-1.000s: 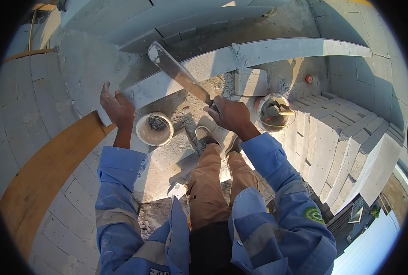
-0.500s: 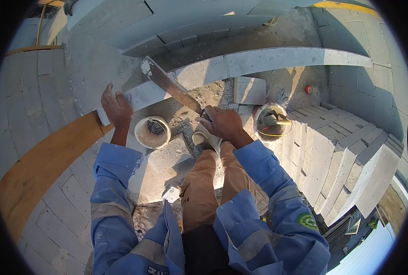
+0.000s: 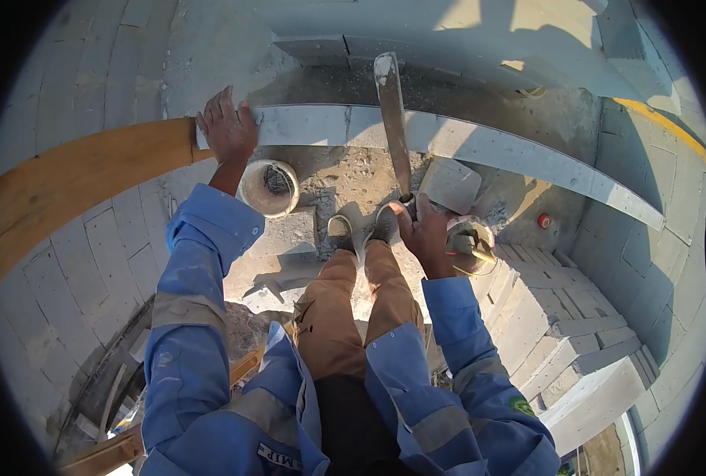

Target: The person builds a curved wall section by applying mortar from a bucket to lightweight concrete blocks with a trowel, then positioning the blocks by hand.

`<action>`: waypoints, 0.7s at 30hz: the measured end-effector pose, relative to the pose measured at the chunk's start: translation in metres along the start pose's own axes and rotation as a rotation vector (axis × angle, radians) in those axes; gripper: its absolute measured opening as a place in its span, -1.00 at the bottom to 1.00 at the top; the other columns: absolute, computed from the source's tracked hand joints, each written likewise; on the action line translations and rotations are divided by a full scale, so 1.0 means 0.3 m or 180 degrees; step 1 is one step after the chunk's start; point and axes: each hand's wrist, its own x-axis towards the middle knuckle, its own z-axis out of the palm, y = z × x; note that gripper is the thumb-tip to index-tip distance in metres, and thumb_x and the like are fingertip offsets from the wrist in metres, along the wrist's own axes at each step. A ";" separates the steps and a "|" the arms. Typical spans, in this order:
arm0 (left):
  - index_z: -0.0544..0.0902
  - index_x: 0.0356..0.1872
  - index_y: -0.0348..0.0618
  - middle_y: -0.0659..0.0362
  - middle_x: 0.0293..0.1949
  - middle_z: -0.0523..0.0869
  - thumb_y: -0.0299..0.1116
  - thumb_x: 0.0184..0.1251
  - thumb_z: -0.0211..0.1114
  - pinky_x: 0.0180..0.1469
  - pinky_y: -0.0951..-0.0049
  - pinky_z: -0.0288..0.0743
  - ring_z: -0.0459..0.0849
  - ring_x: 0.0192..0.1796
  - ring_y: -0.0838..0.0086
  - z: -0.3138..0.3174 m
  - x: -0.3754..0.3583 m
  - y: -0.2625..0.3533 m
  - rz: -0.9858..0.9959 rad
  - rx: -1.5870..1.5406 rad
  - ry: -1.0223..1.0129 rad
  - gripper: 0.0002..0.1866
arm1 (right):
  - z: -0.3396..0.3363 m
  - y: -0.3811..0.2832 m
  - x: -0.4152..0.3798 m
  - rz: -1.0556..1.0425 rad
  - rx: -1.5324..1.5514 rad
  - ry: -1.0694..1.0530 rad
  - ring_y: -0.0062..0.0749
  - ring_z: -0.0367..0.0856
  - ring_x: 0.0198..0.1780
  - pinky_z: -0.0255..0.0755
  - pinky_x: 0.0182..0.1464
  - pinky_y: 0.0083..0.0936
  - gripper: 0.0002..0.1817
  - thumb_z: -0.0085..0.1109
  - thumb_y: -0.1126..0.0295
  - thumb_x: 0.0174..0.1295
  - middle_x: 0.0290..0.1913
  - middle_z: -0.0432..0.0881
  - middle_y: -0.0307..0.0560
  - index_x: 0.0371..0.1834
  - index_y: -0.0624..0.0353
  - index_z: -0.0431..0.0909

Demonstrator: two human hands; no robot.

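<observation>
Block walls around; two buckets (image 3: 268,188); right hand (image 3: 426,232) clenches one saw (image 3: 393,119); left hand (image 3: 228,129) flat on block (image 3: 321,125).

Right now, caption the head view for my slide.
Right hand grips a handsaw across a grey block; left hand steadies it.

Dusty grey concrete floor (image 3: 353,170) under my feet.
White round plastic bucket (image 3: 268,188) and square grey block offcut (image 3: 450,184) sitting on it.
</observation>
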 end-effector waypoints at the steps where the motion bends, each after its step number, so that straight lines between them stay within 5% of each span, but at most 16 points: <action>1: 0.38 0.43 -0.03 -0.03 0.35 0.45 -0.06 0.49 0.08 0.56 -0.22 -0.08 0.31 0.47 0.02 0.001 -0.004 0.010 -0.0187 0.0112 0.0015 -0.44 | 0.087 -0.029 0.023 -0.0473 -0.0061 0.0038 -0.01 0.70 -0.46 0.54 -0.45 -0.20 -0.60 0.31 0.03 0.33 -0.50 0.66 -0.02 -0.14 0.18 0.53; 2: 0.34 0.47 -0.01 -0.04 0.39 0.41 0.00 0.52 0.06 0.56 -0.22 -0.11 0.26 0.51 0.03 0.002 -0.004 0.011 -0.0366 0.0216 0.0030 -0.41 | 0.176 -0.067 0.046 -0.0940 0.0200 0.0401 0.00 0.70 -0.48 0.54 -0.47 -0.20 -0.58 0.29 0.01 0.35 -0.50 0.66 -0.02 -0.12 0.17 0.53; 5: 0.25 0.54 0.02 -0.06 0.49 0.30 0.14 0.56 -0.06 0.60 -0.22 -0.24 0.11 0.60 0.05 0.027 -0.005 -0.017 -0.0618 0.0226 -0.0204 -0.33 | 0.274 -0.256 0.137 -0.0168 -0.0339 -0.0708 0.04 0.72 -0.45 0.57 -0.44 -0.15 -0.54 0.17 -0.09 0.40 -0.44 0.69 0.05 -0.14 0.15 0.50; 8: 0.21 0.57 0.02 -0.05 0.55 0.23 0.22 0.57 -0.15 0.62 -0.20 -0.34 0.00 0.65 0.05 0.026 -0.001 -0.019 -0.0730 0.0218 -0.0444 -0.28 | 0.300 -0.282 0.165 -0.0254 -0.0641 -0.0595 0.03 0.72 -0.45 0.58 -0.45 -0.14 -0.51 0.14 -0.13 0.40 -0.43 0.70 0.03 -0.17 0.15 0.48; 12: 0.20 0.57 0.03 -0.01 0.57 0.20 0.23 0.57 -0.17 0.62 -0.19 -0.37 -0.02 0.66 0.06 0.020 -0.003 -0.014 -0.0780 0.0177 -0.0519 -0.28 | 0.191 -0.144 0.106 -0.0310 -0.0846 -0.0595 -0.07 0.71 -0.52 0.56 -0.53 -0.22 -0.54 0.17 -0.12 0.40 -0.44 0.70 0.02 -0.18 0.11 0.47; 14: 0.20 0.58 0.04 0.02 0.57 0.21 0.25 0.57 -0.19 0.63 -0.19 -0.38 -0.02 0.66 0.08 0.031 -0.002 -0.022 -0.0767 0.0250 -0.0491 -0.27 | 0.119 -0.005 0.048 -0.0245 -0.0672 -0.0068 0.07 0.70 -0.48 0.55 -0.47 -0.13 -0.54 0.23 -0.08 0.37 -0.46 0.69 0.07 -0.20 0.14 0.46; 16: 0.20 0.58 0.04 0.02 0.57 0.21 0.25 0.57 -0.21 0.63 -0.19 -0.38 -0.02 0.66 0.08 0.027 -0.002 -0.022 -0.0757 0.0273 -0.0475 -0.27 | -0.019 0.059 0.002 0.0472 -0.0901 -0.0141 0.20 0.67 -0.45 0.52 -0.42 -0.03 -0.53 0.24 -0.07 0.37 -0.50 0.66 0.13 -0.23 0.18 0.45; 19: 0.21 0.58 0.04 0.01 0.57 0.22 0.26 0.57 -0.23 0.63 -0.19 -0.39 -0.02 0.66 0.09 0.031 0.002 -0.017 -0.0736 0.0261 -0.0478 -0.26 | -0.090 0.153 -0.043 0.0661 -0.1043 0.0315 0.23 0.67 -0.44 0.49 -0.43 -0.02 -0.52 0.25 -0.06 0.37 -0.52 0.65 0.17 -0.22 0.21 0.45; 21: 0.21 0.58 0.05 0.01 0.57 0.22 0.27 0.57 -0.24 0.63 -0.19 -0.39 -0.02 0.66 0.09 0.034 -0.008 -0.007 -0.0755 0.0240 -0.0497 -0.26 | -0.097 0.150 -0.048 0.1100 -0.0203 0.0439 0.26 0.67 -0.43 0.48 -0.43 -0.01 -0.50 0.25 -0.07 0.36 -0.51 0.65 0.20 -0.24 0.24 0.47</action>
